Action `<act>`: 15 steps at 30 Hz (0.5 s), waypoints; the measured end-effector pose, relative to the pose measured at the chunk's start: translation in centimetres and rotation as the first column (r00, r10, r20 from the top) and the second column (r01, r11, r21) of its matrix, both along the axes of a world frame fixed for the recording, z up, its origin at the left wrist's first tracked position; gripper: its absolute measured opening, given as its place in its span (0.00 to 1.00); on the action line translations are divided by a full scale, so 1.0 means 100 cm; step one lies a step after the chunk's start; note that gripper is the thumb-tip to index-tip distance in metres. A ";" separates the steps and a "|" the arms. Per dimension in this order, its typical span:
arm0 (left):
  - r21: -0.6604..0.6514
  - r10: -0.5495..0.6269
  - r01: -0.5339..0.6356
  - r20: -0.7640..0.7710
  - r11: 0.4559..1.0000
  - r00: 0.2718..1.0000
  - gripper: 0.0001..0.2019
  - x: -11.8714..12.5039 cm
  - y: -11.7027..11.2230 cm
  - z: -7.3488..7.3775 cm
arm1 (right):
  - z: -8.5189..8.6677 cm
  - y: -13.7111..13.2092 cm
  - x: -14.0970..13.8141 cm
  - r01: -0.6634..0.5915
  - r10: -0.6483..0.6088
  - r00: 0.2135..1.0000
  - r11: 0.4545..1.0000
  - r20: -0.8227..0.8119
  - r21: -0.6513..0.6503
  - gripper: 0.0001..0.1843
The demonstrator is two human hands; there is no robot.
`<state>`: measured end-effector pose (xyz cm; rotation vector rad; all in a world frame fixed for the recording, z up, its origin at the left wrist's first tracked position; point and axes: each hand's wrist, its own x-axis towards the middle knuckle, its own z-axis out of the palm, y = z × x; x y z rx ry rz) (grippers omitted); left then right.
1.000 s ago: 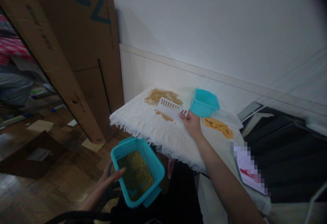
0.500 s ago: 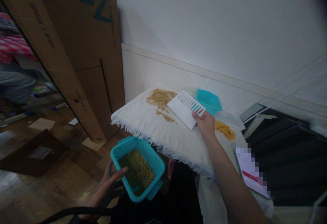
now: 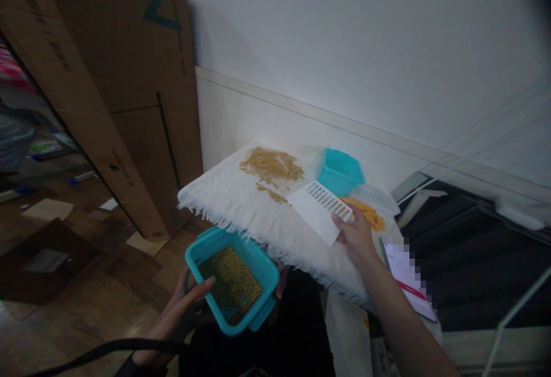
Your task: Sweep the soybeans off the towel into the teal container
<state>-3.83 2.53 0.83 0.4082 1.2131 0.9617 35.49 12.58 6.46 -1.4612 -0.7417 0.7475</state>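
Note:
My left hand [image 3: 185,307] grips the near side of a teal plastic tub [image 3: 231,276], thumb over its rim. The tub holds yellow beans and hangs below the front edge of a white fringed cloth [image 3: 241,205]. My right hand [image 3: 355,234] pinches the corner of a white slotted plastic scraper [image 3: 319,210], lifted a little above the cloth's right part. A heap of loose yellow beans [image 3: 271,166] lies at the cloth's far side, with a small trail of beans [image 3: 271,193] nearer to me.
A second teal tub [image 3: 340,171] stands at the back of the table, an orange wrapper [image 3: 365,212] beside it. Papers [image 3: 404,276] lie at the right edge. Tall cardboard boxes [image 3: 129,78] lean against the wall on the left. Dark furniture [image 3: 473,251] sits to the right.
My right hand lifted the scraper off the beans and drew it back to the right, toward me. The tub in my left hand stayed under the cloth's edge.

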 end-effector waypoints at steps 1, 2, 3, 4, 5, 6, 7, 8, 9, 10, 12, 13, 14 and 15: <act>0.001 0.012 -0.012 -0.002 1.000 1.000 0.51 0.002 0.001 0.000 | 0.000 0.001 -0.001 -0.004 0.003 1.000 1.000 -0.022 -0.010 0.46; 0.002 0.024 -0.024 -0.003 1.000 1.000 0.50 0.005 0.002 0.000 | 0.000 0.001 -0.002 -0.009 0.008 0.999 1.000 -0.039 -0.019 0.45; 0.005 0.034 -0.034 -0.002 0.999 0.999 0.50 0.007 0.002 -0.001 | 0.000 0.002 -0.003 -0.015 0.014 0.999 1.000 -0.050 -0.026 0.44; 0.010 0.044 -0.044 0.001 0.999 0.999 0.50 0.008 0.003 -0.002 | 0.000 0.002 -0.005 -0.022 0.020 0.998 0.999 -0.056 -0.031 0.43; 0.015 0.053 -0.053 0.004 0.998 0.999 0.51 0.009 0.003 -0.003 | 0.001 0.003 -0.007 -0.032 0.030 0.998 0.999 -0.056 -0.036 0.43; 0.018 0.061 -0.061 0.006 0.998 0.998 0.51 0.010 0.003 -0.005 | 0.001 0.003 -0.009 -0.045 0.043 0.998 0.998 -0.051 -0.040 0.42; 0.020 0.068 -0.068 0.008 0.997 0.998 0.51 0.010 0.003 -0.006 | 0.002 0.003 -0.011 -0.057 0.055 0.997 0.997 -0.045 -0.044 0.42; 0.020 0.075 -0.075 0.010 0.997 0.997 0.51 0.010 0.003 -0.008 | 0.002 0.002 -0.013 -0.066 0.064 0.997 0.997 -0.040 -0.046 0.42; 0.016 0.079 -0.079 0.009 0.997 0.997 0.51 0.010 0.003 -0.009 | 0.003 0.001 -0.015 -0.072 0.070 0.997 0.996 -0.037 -0.046 0.42; 0.010 0.081 -0.081 0.006 0.997 0.997 0.51 0.009 0.003 -0.010 | 0.003 0.000 -0.017 -0.073 0.072 0.997 0.996 -0.038 -0.044 0.42; 0.003 0.079 -0.079 0.000 0.997 0.997 0.51 0.008 0.003 -0.011 | 0.004 -0.004 -0.020 -0.073 0.071 0.997 0.996 -0.043 -0.042 0.43; 0.003 0.079 -0.079 -0.002 0.997 0.997 0.51 0.008 0.003 -0.010 | 0.004 -0.006 -0.021 -0.076 0.074 0.996 0.996 -0.046 -0.041 0.43; 0.002 0.080 -0.080 -0.005 0.997 0.997 0.51 0.008 0.003 -0.010 | 0.004 -0.008 -0.022 -0.084 0.082 0.996 0.996 -0.047 -0.040 0.43; 0.000 0.082 -0.082 -0.005 0.997 0.997 0.51 0.008 0.003 -0.009 | 0.004 -0.010 -0.022 -0.093 0.091 0.995 0.995 -0.046 -0.040 0.43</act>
